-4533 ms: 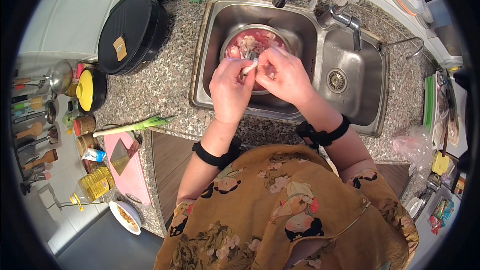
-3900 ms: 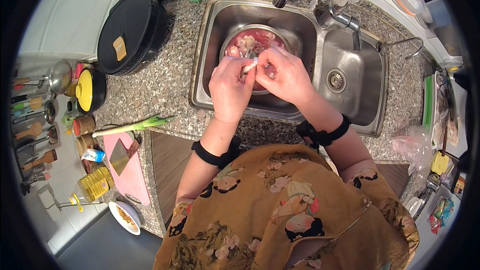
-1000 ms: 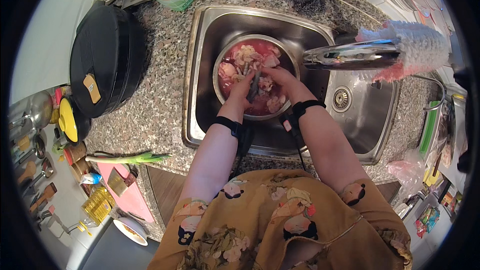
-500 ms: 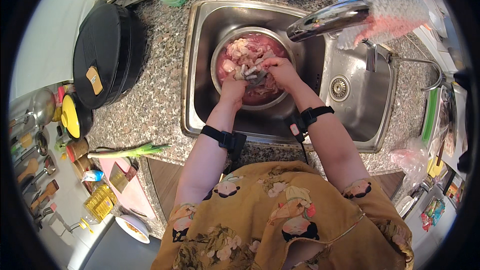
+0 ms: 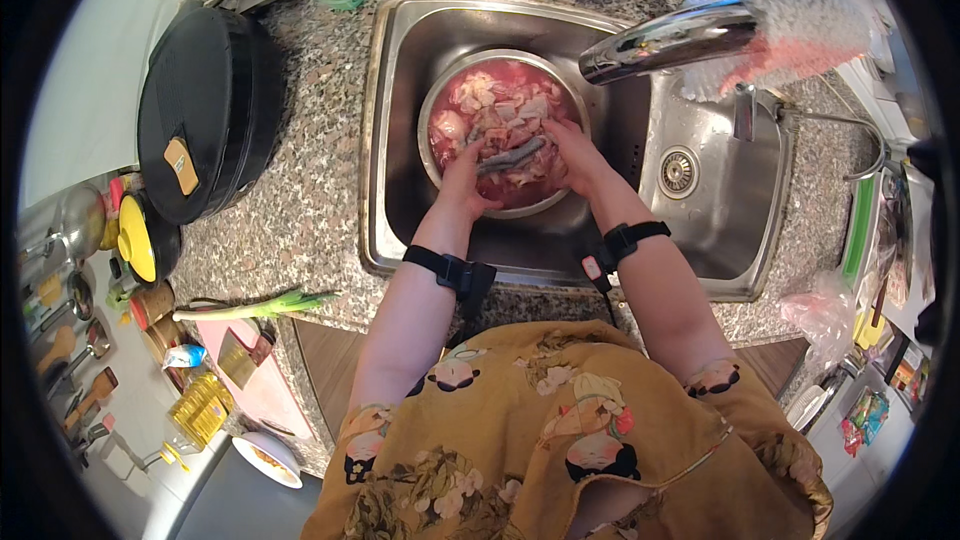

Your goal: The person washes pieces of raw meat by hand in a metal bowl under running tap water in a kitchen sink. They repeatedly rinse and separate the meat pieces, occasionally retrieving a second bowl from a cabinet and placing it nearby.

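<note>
Cupping the meat [image 5: 522, 112] between left hand [image 5: 463, 185] and right hand [image 5: 577, 157], inside the metal bowl [image 5: 424, 125] in the sink [image 5: 400, 220]. Fingers curved; cannot tell whether either grip holds a piece. Possible faults: wet surfaces causing slips; hard stirring splashing reddish water [image 5: 516, 69]; uneven pressure tipping the bowl.
</note>
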`<action>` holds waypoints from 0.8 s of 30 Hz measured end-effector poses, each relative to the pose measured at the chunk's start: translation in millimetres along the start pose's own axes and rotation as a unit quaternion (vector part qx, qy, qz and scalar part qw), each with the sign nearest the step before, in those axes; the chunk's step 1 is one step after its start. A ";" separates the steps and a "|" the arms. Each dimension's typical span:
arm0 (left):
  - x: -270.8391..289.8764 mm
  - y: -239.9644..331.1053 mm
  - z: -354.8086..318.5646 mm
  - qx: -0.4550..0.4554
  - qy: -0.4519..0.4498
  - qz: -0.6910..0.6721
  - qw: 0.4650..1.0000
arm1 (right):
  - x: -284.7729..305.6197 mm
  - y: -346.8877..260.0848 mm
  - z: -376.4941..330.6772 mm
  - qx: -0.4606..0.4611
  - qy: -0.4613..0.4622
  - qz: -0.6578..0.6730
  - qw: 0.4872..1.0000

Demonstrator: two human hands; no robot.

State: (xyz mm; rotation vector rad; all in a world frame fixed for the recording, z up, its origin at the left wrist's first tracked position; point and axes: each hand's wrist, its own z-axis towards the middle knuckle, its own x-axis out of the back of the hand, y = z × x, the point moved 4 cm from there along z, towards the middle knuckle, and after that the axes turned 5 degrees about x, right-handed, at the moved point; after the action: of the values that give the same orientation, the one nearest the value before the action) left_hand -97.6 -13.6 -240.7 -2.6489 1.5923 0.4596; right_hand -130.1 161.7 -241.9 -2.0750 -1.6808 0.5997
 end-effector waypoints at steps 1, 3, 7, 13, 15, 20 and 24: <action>-3.2 -0.3 4.6 0.006 -0.013 -0.001 1.000 | -1.0 4.6 4.4 -0.032 -0.011 0.033 0.999; -9.6 -4.7 13.5 0.025 -0.028 -0.002 0.999 | -10.9 15.0 16.3 -0.098 -0.074 0.131 0.984; -19.7 -8.8 28.4 0.003 -0.065 -0.044 0.997 | -24.9 31.6 40.1 -0.147 -0.157 0.222 0.951; -17.7 -4.9 36.5 -0.048 -0.023 -0.029 0.998 | -27.7 31.9 46.1 -0.034 -0.135 0.158 0.978; -14.1 -9.6 29.2 -0.040 -0.017 -0.040 0.998 | -23.0 22.7 34.1 0.009 -0.134 0.100 0.986; -3.4 -9.4 7.9 -0.112 -0.002 -0.001 0.994 | -26.2 -4.5 -6.1 0.094 -0.165 0.101 0.977; 6.1 -7.8 2.6 -0.118 -0.004 0.007 0.993 | -29.0 -7.9 -22.9 0.102 -0.145 0.194 0.965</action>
State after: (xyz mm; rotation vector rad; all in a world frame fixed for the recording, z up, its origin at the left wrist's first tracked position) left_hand -88.8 -14.6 -245.9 -2.7989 1.6496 0.6991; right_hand -129.0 133.9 -216.3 -2.2581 -1.2805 1.1984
